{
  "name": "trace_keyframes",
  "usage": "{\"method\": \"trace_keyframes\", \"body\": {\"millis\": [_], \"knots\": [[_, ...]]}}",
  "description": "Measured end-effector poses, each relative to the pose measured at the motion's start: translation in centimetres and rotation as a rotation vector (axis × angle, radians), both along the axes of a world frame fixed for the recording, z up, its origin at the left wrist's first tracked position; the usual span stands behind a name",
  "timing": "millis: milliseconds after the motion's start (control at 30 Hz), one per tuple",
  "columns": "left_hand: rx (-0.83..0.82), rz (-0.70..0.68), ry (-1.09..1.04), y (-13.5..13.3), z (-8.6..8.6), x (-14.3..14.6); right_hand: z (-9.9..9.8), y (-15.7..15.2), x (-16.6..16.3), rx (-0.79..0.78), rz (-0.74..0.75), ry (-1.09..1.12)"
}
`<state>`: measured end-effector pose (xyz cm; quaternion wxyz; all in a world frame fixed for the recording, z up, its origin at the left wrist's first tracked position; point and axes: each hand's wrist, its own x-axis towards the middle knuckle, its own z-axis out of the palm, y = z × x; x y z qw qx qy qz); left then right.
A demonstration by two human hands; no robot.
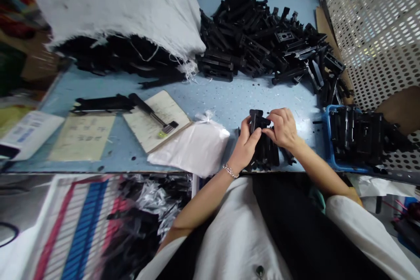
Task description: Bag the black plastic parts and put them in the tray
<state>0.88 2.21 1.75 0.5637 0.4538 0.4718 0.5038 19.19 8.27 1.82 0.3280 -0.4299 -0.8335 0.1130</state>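
Note:
Both hands meet over a black plastic part (pixel 257 119) near the front edge of the blue table (pixel 229 96). My left hand (pixel 246 143), with a bracelet at the wrist, grips the part from the left, fingers curled round it. My right hand (pixel 282 129) pinches its top from the right. Under the hands lies a small stack of similar black parts (pixel 266 155). A white plastic bag (pixel 193 144) sits just left of my left hand.
A large heap of black parts (pixel 262 39) fills the back of the table. A blue tray (pixel 328 140) of black parts stands at right beside a perforated white panel (pixel 377 30). A white sack (pixel 114 4), paper sheets (pixel 82 135) and a notepad (pixel 157 118) lie at left.

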Motion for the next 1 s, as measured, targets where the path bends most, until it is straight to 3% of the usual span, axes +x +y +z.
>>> {"method": "trace_keyframes", "body": {"millis": [100,200,267,333,467,633,733,833,900,1000], "knots": [[-0.008,-0.018,0.04,-0.7,-0.1,0.2,-0.7,2.2,-0.3,0.119,0.136,-0.158],[-0.022,0.03,0.07,-0.5,-0.6,-0.3,-1.1,2.2,-1.6,0.048,0.107,-0.149],[-0.053,0.089,0.077,0.0,-1.0,-1.3,-0.9,0.8,-2.5,-0.072,0.051,-0.114],[-0.086,0.171,0.107,0.5,-1.3,-2.5,-0.7,-1.3,-3.2,-0.116,0.092,-0.123],[-0.114,0.271,0.18,0.7,-1.6,-3.9,-1.7,-6.0,-4.1,0.057,0.27,-0.231],[-0.067,0.291,0.243,0.2,-1.9,-4.1,-3.7,-8.5,-5.2,0.065,0.263,-0.25],[-0.016,0.264,0.39,0.0,-2.4,-5.6,-3.1,-6.3,-4.3,-0.062,0.295,-0.237],[-0.05,0.184,0.588,-0.4,-4.1,-7.3,-1.5,-0.8,-1.4,-0.232,0.046,-0.113],[-0.118,0.142,0.639,-0.9,-5.7,-7.4,-0.4,3.3,0.6,-0.265,-0.096,-0.049],[-0.126,0.142,0.555,-1.6,-7.9,-5.7,0.5,6.6,1.8,-0.423,-0.153,0.089]]}}
